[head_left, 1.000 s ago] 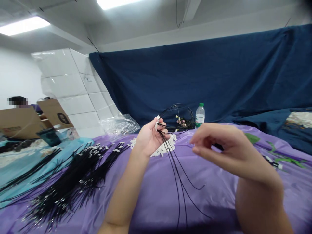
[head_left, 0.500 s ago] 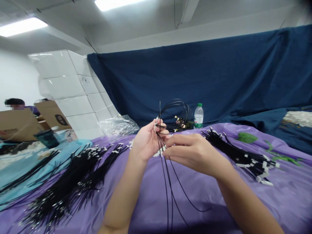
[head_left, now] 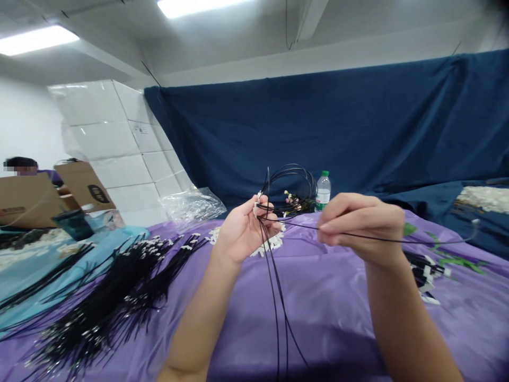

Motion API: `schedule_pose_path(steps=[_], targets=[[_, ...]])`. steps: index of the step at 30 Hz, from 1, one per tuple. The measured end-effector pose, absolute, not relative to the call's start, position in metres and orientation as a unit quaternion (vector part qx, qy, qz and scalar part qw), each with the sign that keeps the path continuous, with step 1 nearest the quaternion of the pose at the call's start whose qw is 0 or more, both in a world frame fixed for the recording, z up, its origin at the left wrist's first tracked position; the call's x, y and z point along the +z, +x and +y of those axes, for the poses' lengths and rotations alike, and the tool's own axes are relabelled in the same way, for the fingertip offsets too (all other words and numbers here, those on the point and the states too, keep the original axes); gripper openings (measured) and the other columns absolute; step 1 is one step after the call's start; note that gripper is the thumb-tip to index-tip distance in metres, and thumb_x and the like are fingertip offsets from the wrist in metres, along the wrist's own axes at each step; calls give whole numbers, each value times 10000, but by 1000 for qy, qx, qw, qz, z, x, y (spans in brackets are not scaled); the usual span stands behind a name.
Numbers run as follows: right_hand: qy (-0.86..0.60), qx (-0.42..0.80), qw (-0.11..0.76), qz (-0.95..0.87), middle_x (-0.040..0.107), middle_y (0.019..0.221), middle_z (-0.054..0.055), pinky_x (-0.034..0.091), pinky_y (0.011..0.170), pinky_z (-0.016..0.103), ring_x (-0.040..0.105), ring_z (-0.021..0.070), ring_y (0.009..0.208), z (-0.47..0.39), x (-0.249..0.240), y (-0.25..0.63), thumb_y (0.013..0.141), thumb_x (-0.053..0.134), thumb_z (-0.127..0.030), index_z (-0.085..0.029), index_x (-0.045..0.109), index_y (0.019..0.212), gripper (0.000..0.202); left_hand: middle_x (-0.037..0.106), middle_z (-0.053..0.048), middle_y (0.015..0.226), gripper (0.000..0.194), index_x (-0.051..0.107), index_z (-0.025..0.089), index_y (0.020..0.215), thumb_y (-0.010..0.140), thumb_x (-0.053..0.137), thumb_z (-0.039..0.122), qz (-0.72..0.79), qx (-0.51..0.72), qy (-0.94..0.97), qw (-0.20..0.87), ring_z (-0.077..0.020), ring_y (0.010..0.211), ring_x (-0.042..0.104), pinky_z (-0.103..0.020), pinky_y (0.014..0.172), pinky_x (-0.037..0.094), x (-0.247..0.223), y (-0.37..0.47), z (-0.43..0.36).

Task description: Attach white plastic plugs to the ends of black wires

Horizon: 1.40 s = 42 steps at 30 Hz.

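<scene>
Several black cords [head_left: 281, 295] with small white end pieces are pinched in the fingers of my left hand [head_left: 243, 232]. Part of them loops up and over to the right, while other ends dangle above the purple cloth. My right hand [head_left: 362, 229] grips one single cord [head_left: 427, 243] between thumb and fingers. That cord stretches nearly level from my left fingers through my right hand, and its pale tip sticks out at the far right. Behind my left hand lies a pile of small white pieces [head_left: 273, 242].
A large bundle of black cords [head_left: 113, 286] lies on the purple cloth [head_left: 326, 313] at left. Another bundle [head_left: 427, 273] lies at right, partly behind my right arm. A green-capped bottle [head_left: 323, 193] stands at the back. Cardboard boxes [head_left: 27, 199] and a person [head_left: 22, 165] are far left.
My right hand has moved right and away from my left hand, drawing one cord out sideways. My left hand stays nearly in place, still holding the cords.
</scene>
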State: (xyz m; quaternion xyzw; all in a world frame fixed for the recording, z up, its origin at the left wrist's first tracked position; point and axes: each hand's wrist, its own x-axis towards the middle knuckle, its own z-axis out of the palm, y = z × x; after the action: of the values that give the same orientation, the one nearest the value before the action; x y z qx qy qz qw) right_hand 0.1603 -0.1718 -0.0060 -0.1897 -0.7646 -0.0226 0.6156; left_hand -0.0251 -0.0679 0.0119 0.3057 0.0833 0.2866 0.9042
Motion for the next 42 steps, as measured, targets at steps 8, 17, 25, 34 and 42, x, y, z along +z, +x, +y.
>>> schedule_pose_path(steps=[8,17,25,34,42], targets=[[-4,76,646,-759,391,444,-38,506,498,246,482,112,455,-182,1,160,821,664,-505,-325,680,709,213,409,40,579,243,521,146,774,960,433,276,165,386,347,838,-85,482,453,-238,525,449,4,-10,-79],[-212,150,677,-689,576,662,-4,393,451,210,503,80,529,-177,-12,123,819,699,-182,-240,733,908,112,530,8,732,198,577,133,792,829,645,315,178,490,494,696,-41,541,462,-148,515,401,-10,6,-81],[-385,-13,703,-598,412,507,-44,271,454,239,330,67,478,-167,-7,126,786,692,-190,-173,673,674,114,508,-1,688,200,581,118,736,850,594,282,139,476,539,681,-56,549,420,-180,537,432,1,-9,-88],[-390,-80,666,-631,369,504,-53,268,480,253,331,68,483,-172,-5,124,780,662,-133,-174,644,642,145,536,-11,673,183,626,116,757,808,644,290,138,479,541,677,-56,540,432,-173,520,413,2,-12,-86],[-390,-89,659,-636,367,504,-62,265,479,238,327,56,485,-167,-6,125,765,663,-104,-163,651,642,137,558,-8,673,215,643,126,765,789,665,338,147,487,567,648,-57,545,442,-177,528,395,0,-12,-85]])
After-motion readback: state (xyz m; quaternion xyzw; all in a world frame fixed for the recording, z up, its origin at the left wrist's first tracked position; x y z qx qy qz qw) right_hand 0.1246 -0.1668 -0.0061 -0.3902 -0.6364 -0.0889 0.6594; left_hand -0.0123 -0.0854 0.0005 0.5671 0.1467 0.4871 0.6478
